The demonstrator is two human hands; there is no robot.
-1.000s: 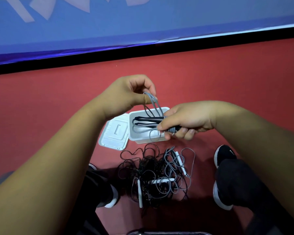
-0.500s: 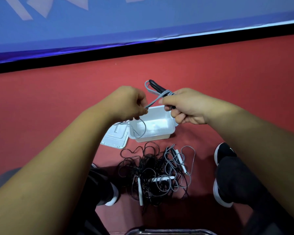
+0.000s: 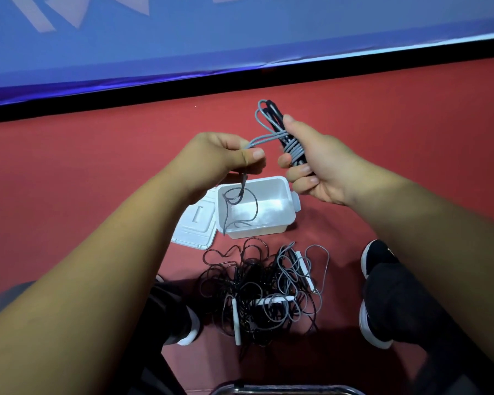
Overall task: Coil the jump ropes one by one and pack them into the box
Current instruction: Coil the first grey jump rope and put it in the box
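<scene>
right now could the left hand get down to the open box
Probably yes: the box sits open just below the left hand, lid off beside it. But its fingers are pinching the gray rope.

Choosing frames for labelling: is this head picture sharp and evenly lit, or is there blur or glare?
Head view: the left hand, right hand and grey rope look sharp, no motion blur; a bright patch glares inside the box; the rope pile lies in dimmer light; the forearms swell toward the lower corners.
</scene>
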